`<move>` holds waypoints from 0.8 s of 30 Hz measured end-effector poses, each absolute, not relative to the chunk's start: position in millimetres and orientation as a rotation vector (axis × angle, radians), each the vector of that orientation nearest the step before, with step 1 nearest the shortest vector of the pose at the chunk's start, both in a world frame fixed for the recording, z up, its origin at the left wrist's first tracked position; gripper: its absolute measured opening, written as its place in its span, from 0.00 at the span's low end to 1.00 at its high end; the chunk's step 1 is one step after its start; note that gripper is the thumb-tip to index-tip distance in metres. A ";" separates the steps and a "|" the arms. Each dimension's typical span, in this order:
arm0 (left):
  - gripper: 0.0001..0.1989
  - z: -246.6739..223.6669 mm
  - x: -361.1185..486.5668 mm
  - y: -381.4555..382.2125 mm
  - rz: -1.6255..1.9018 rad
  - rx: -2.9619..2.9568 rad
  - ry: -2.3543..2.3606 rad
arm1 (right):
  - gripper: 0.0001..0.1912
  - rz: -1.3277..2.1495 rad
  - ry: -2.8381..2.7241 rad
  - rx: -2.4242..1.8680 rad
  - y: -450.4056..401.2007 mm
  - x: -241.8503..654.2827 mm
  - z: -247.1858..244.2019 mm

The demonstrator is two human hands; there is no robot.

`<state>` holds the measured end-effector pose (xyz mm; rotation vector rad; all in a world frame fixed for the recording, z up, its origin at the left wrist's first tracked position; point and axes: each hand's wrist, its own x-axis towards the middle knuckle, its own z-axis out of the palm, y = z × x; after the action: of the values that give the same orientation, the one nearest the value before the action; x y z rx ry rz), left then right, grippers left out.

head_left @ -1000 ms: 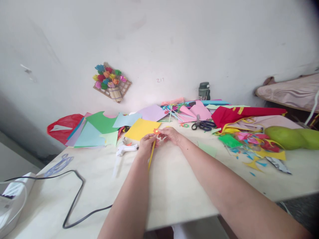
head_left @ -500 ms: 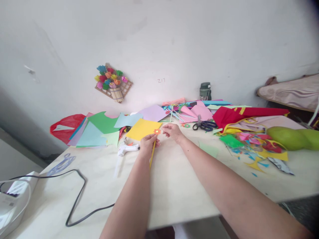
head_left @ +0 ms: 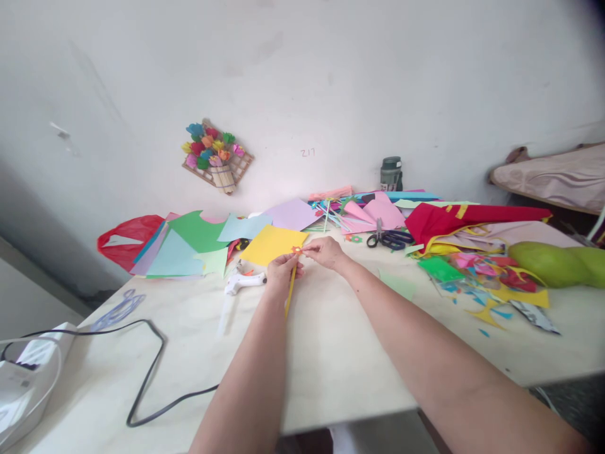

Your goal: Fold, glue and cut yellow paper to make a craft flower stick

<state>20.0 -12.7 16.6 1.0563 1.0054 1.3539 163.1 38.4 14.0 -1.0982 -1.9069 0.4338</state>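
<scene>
My left hand [head_left: 282, 270] is closed around a small orange paper flower [head_left: 297, 249] with a pale centre, on a thin yellow stem [head_left: 290, 293] that runs down below the fingers. Fingertips of my right hand [head_left: 326, 253] are pinched together at the flower's right edge. Whether they hold a petal or something tiny is too small to make out. Just behind both hands lies a yellow paper sheet [head_left: 271, 244]. To the left rests a white hot glue gun [head_left: 246, 282] with a clear glue stick.
Dark-handled scissors [head_left: 390, 239] lie behind my right wrist. Coloured papers [head_left: 198, 233] spread along the wall, and paper scraps [head_left: 486, 309] are heaped at the right. A black cord [head_left: 163, 343] and a power strip [head_left: 40, 353] occupy the left. A bottle [head_left: 391, 174] stands at the back.
My right hand has moved slightly left, bringing its pinched fingertips from beside the flower onto its edge. The left hand keeps its hold. The view has shifted slightly.
</scene>
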 end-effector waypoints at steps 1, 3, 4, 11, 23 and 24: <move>0.15 16.6 20.0 -12.8 1.354 1.054 1.003 | 0.08 0.408 -1.923 -1.116 36.8 162.9 15.6; 0.14 16.9 20.2 -13.1 1.354 1.050 0.999 | 0.08 0.347 -1.958 -1.155 33.3 162.4 19.3; 0.14 17.1 20.3 -13.3 1.352 1.048 0.995 | 0.08 0.313 -1.977 -1.174 31.3 162.1 21.3; 0.15 15.8 19.9 -12.6 1.341 1.047 0.974 | 0.10 0.071 -2.109 -1.234 18.5 158.4 32.3; 0.15 16.6 21.1 -13.1 1.349 1.035 1.000 | 0.10 0.106 -1.987 -1.320 23.8 157.3 27.6; 0.15 16.7 21.1 -13.2 1.350 1.035 0.998 | 0.09 0.119 -1.955 -1.334 25.1 158.2 26.6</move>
<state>21.1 -13.2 16.7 1.0352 0.9977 1.3498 158.2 25.1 26.6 -1.3340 -1.9550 0.1190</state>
